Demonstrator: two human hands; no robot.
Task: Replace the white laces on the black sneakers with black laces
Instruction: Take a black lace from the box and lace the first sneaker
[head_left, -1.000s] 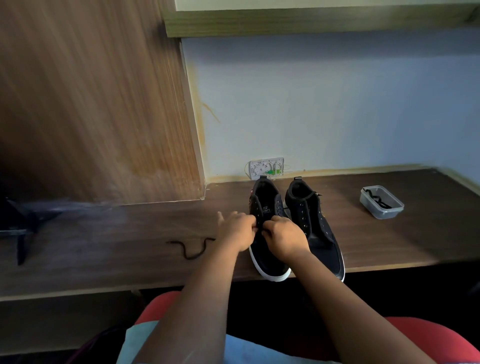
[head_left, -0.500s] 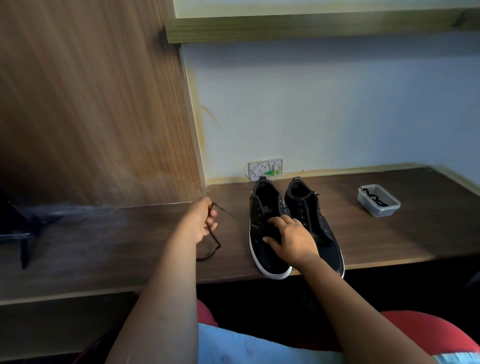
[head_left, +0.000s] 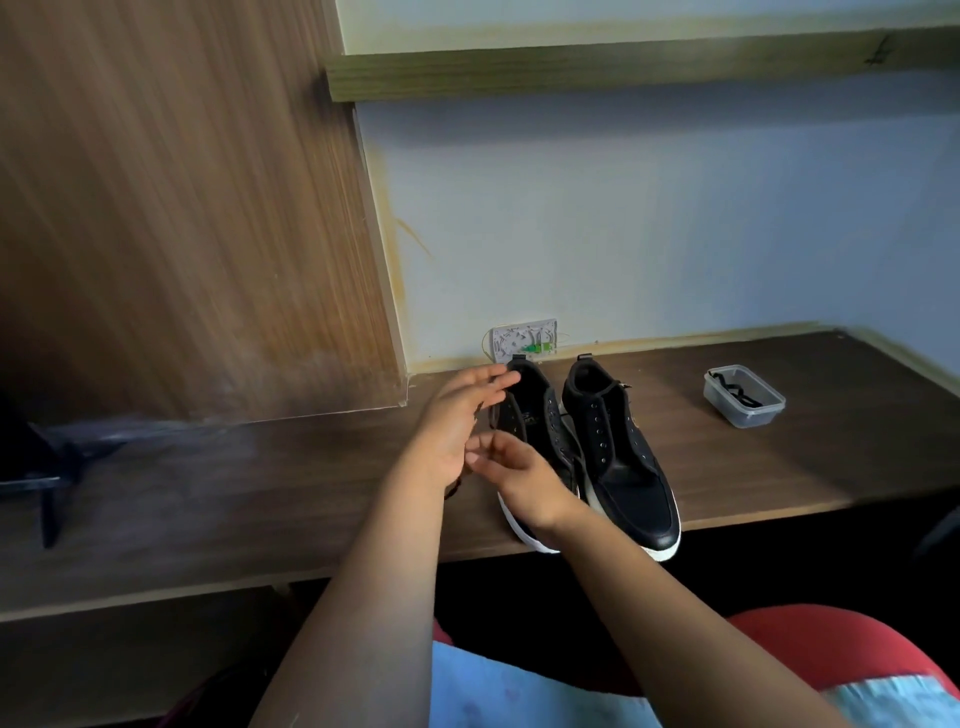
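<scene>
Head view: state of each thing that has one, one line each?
left sneaker: upright on the desk, eyelets look unlaced, partly hidden by the hands
right sneaker: upright beside it, eyelets empty
plastic container: open, black lace inside
left hand: fingers straight; a dark lace runs by it, grip unclear
right hand: fingers relaxed, over the left sneaker
desk: bears both sneakers and the container

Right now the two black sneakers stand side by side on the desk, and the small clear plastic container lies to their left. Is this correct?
Not quite. In the head view the container lies to the right of the sneakers, not to their left. The two black sneakers do stand side by side on the desk.
</scene>
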